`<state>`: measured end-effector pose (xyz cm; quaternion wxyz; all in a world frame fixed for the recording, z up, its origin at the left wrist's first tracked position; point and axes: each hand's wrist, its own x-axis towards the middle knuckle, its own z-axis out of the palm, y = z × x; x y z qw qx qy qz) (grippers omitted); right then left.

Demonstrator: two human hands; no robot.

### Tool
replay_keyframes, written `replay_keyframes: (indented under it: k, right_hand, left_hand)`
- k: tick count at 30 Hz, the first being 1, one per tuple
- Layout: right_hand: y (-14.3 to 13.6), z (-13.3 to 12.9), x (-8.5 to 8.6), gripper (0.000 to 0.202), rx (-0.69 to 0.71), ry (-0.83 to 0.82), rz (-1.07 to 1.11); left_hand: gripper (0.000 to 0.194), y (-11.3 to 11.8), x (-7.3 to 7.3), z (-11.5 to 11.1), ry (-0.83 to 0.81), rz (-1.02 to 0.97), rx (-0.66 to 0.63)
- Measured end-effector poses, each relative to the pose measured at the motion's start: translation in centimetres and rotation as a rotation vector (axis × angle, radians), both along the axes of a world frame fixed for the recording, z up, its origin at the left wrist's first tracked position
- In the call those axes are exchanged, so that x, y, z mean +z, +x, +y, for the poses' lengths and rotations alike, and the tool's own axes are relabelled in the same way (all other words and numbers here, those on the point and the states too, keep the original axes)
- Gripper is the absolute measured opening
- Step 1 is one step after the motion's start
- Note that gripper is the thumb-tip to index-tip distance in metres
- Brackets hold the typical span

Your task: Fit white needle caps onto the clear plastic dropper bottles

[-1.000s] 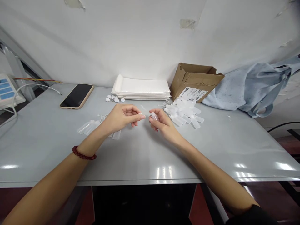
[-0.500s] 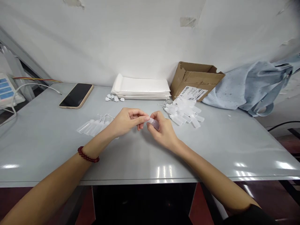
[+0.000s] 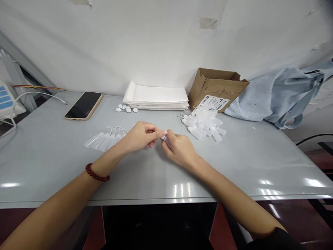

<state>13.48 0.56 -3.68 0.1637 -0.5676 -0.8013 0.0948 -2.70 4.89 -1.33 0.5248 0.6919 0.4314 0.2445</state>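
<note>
My left hand [image 3: 144, 136] and my right hand [image 3: 179, 146] meet over the middle of the table, both with fingers closed on one small translucent white sleeve [image 3: 164, 138]. Most of the sleeve is hidden by the fingers. Beside my left wrist lies a row of translucent sleeves [image 3: 100, 141] with white strings. A loose heap of similar white sleeves [image 3: 205, 123] lies beyond my right hand. Several small white pieces [image 3: 124, 108] sit at the left end of a stack of white envelopes [image 3: 158, 95].
A phone [image 3: 84, 105] lies at the back left, near a white cable [image 3: 39, 93]. An open cardboard box [image 3: 218, 88] stands against the wall, with a light blue cloth bag [image 3: 262, 97] to its right. The grey table [image 3: 145, 187] has its front edge below my forearms.
My right-hand fingers have closed in over the sleeve and moved slightly left, so less of it shows. My left hand has barely moved.
</note>
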Motion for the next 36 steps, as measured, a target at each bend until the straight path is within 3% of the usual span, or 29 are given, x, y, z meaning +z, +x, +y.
replay_keyframes:
  k: [4,13,17,20,25,28,31,36]
  right_hand:
    - [0.2,0.1,0.7,0.013,0.031,-0.13,0.204]
    - [0.9,0.4,1.7,0.012,0.109,-0.817,1.023]
    - [1.0,0.6,1.7,0.009,0.12,-1.038,1.185]
    - [1.0,0.6,1.6,0.011,0.114,-0.947,1.127]
    - [0.5,0.2,1.0,0.015,0.068,-0.381,0.679]
    - [0.2,0.0,0.8,0.018,0.008,-0.227,0.5]
    - [0.5,0.1,0.9,0.022,0.045,-0.293,0.572]
    - [1.2,0.7,1.4,0.016,0.123,-0.836,0.986]
  left_hand:
    - [0.023,-0.4,0.2,0.0,0.034,0.048,-0.035]
    - [0.018,-0.7,1.1,-0.6,0.088,0.024,-0.106]
    - [0.021,-0.8,1.3,-0.7,0.109,0.022,-0.135]
    - [0.025,-0.8,1.0,-0.7,0.111,0.078,-0.128]
    - [0.033,-0.4,0.2,-0.6,0.186,0.171,-0.12]
    - [0.038,-0.3,-0.1,-0.5,0.232,0.176,-0.109]
    - [0.029,-0.5,0.0,-0.5,0.21,0.16,-0.12]
    - [0.023,-0.7,0.5,-0.7,0.12,0.051,-0.154]
